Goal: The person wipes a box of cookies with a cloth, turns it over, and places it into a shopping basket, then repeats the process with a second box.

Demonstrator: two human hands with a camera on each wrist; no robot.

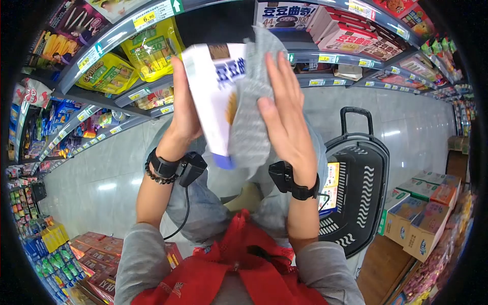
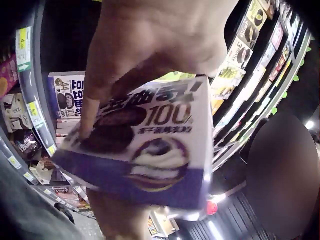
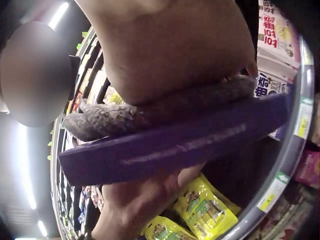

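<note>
A white and purple cookie box (image 1: pixel 216 104) is held up in front of the shelves. My left hand (image 1: pixel 185 109) grips it along its left side; in the left wrist view the same hand (image 2: pixel 150 45) has a finger bent over the box (image 2: pixel 150 135). A grey cloth (image 1: pixel 251 119) lies against the box's right side. My right hand (image 1: pixel 290 114) presses flat on the cloth with fingers extended. From the right wrist view, the cloth (image 3: pixel 105 120) is between the right hand (image 3: pixel 175 50) and the purple box side (image 3: pixel 175 145).
Shelves hold yellow snack bags (image 1: pixel 152 51) at the left and more cookie boxes (image 1: pixel 351 40) at the right. A black shopping basket (image 1: pixel 373 188) with a colourful package in it is beside my right leg. Cartons (image 1: pixel 417 218) stand farther right.
</note>
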